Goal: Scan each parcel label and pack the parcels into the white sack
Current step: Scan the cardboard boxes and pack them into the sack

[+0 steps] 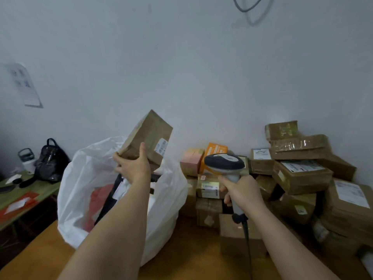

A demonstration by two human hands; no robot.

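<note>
My left hand (134, 167) grips a brown cardboard parcel (148, 136) by its lower end and holds it tilted above the open mouth of the white sack (80, 178). A small white label (161, 146) shows on the parcel's right face. My right hand (241, 191) holds a grey and white barcode scanner (225, 163) by its handle, head raised, to the right of the sack. Its black cable (247, 239) hangs down. Red and dark items lie inside the sack.
A heap of brown taped parcels (302, 174) with white labels fills the right side against the wall, with a pink box (191, 161) and an orange box (216, 149) behind the scanner. A side table (43, 188) at left carries a black bag (51, 158) and a bottle (27, 159).
</note>
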